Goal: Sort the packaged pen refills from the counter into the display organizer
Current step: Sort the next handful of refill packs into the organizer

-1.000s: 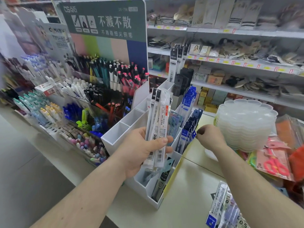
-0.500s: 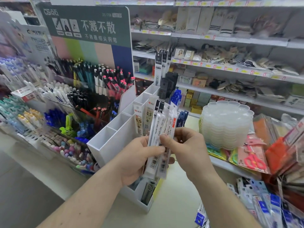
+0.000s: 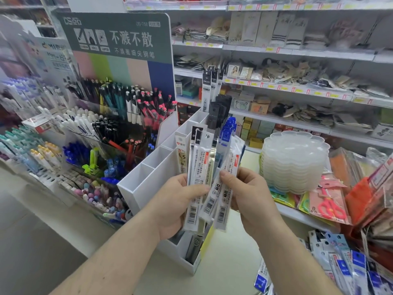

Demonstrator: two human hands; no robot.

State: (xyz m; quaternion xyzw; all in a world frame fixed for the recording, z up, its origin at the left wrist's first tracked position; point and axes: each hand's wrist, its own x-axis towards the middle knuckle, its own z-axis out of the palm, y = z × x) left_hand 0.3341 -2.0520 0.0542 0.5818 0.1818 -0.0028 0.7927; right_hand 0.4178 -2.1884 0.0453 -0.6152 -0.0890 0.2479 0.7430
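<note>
Both hands hold fanned refill packs upright above white organizer — left hand grip wraps lower ends, right hand grip pinches pack edge. More packs on counter, lower right.

The hands' fingers disappear behind the fanned refill packs, which hide the organizer's middle compartments, while the refill pile is cut off at bottom right.

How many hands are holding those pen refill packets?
2. The left hand grips the refill packets from the left side; the right hand pinches them from the right, both in front of the white organizer. No hand is hidden.
</note>
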